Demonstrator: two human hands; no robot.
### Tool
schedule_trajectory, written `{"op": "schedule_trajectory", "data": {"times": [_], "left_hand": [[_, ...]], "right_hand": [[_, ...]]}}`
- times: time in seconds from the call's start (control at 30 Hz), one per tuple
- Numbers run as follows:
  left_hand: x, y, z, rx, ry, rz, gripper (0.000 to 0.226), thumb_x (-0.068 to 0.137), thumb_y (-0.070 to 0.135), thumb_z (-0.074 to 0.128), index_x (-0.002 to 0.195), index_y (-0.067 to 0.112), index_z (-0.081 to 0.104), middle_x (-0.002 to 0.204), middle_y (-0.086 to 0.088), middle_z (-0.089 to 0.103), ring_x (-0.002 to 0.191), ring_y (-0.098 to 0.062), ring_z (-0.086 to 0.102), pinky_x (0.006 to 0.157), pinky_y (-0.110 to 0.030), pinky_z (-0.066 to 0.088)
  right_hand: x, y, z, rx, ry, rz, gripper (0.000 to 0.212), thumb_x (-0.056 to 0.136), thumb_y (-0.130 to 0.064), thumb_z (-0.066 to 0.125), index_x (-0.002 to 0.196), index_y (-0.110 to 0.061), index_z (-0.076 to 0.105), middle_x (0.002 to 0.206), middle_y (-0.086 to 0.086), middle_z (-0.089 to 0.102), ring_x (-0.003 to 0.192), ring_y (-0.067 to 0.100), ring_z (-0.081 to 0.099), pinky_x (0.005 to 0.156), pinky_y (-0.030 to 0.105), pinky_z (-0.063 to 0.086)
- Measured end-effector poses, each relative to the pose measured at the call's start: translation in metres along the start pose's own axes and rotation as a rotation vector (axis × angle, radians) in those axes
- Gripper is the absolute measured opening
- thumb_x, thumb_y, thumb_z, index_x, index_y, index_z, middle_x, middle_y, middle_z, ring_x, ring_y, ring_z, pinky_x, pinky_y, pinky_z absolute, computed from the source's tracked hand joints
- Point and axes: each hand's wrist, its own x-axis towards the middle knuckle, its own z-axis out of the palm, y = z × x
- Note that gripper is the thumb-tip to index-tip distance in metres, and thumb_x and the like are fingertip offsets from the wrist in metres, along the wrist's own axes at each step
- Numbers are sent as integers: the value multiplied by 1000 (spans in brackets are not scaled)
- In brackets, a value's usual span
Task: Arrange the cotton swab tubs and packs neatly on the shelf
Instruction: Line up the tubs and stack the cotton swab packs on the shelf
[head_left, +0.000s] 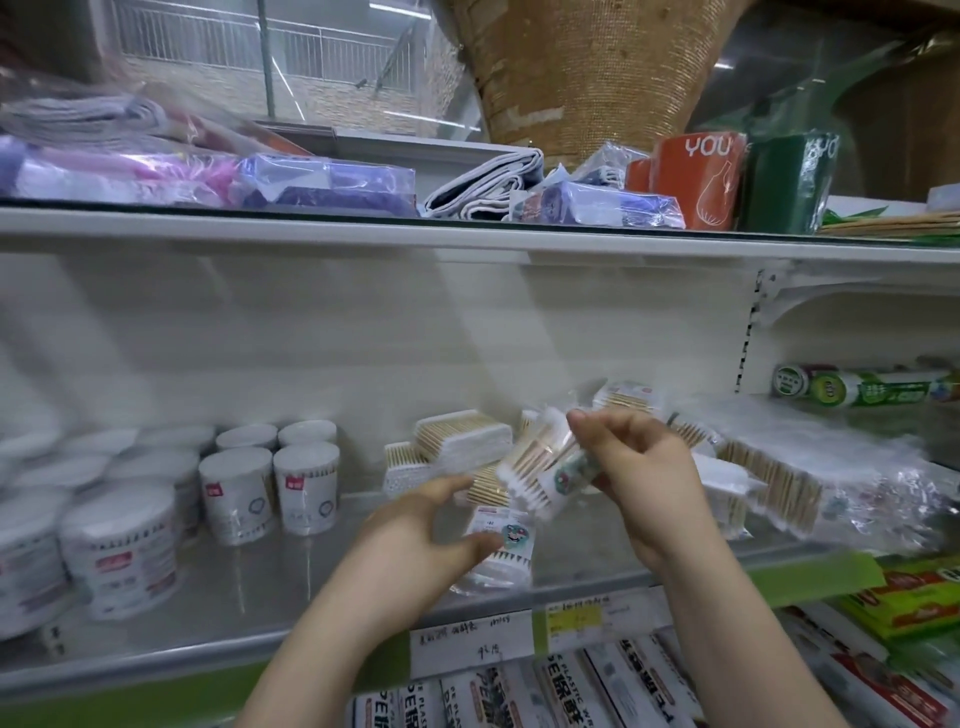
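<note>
Head view is showing the right hand (636, 467) pinching a clear pack of cotton swabs (540, 467) by its upper end, fingers curled closed on the wrapper, so the pack is hanging tilted above the shelf (311, 587). The left hand (415, 525) is gripping a second pack (501, 545) lower down, thumb pressing on its printed label. Both packs are being held just in front of a leaning pile of loose packs (753, 467) on the right, with flat swab boxes (457, 441) behind and the round tubs (270, 483) standing in rows to the left. The wrappers are looking slick, so the pinched pack is likely to slip and drop. Pushing either pack into the leaning pile is risking a slide toward the front edge. The frame is blurring, so finer contact cannot be told.
</note>
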Motion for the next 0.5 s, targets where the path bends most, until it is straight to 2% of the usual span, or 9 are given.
{"op": "schedule_trajectory", "data": {"times": [0.1,0.13,0.2,0.3,0.4,0.47,0.5], "left_hand": [[-4,8,3,-107,26,50,61,76,46,71,127,52,37,113,38,37,95,14,41,79,-7,33],[-6,10,5,-145,26,61,62,74,44,73,123,54,36,107,41,39,88,19,43,73,-2,33],[-7,6,9,-248,16,74,62,70,41,77,118,54,39,103,36,52,87,21,52,71,-2,40],[-10,-2,12,-450,10,35,62,68,28,82,116,45,46,104,19,67,89,10,64,76,-12,51],[-15,-4,10,-624,5,3,60,68,17,81,117,33,51,101,10,72,89,0,69,71,-16,55],[-16,-8,6,-786,-29,-3,66,62,14,84,121,21,54,101,5,74,91,-9,70,74,-22,57],[-16,-11,4,-868,-44,0,71,57,14,87,120,16,55,101,1,74,93,-14,71,74,-25,57]], "right_hand": [[-7,-1,17,41,-58,16,49,56,-45,73,86,-8,64,79,6,71,75,18,66,69,33,52],[-9,-2,21,42,-66,15,48,56,-45,74,84,-8,64,78,6,70,74,18,66,70,34,53],[-13,-4,29,32,-67,19,43,59,-45,73,80,-9,62,71,2,69,68,13,65,65,29,53],[-19,-9,38,-2,-71,-10,31,71,-39,74,72,-11,61,60,-4,64,56,4,61,54,18,48],[-24,-12,45,5,-122,-23,31,86,-33,63,72,-5,63,66,4,65,64,11,63,63,28,51],[-25,-15,46,121,-176,2,32,94,-24,52,80,1,66,73,5,66,71,15,63,68,31,50],[-26,-18,46,199,-207,18,28,94,-19,49,83,-3,69,79,3,70,74,14,64,70,30,49]]}}
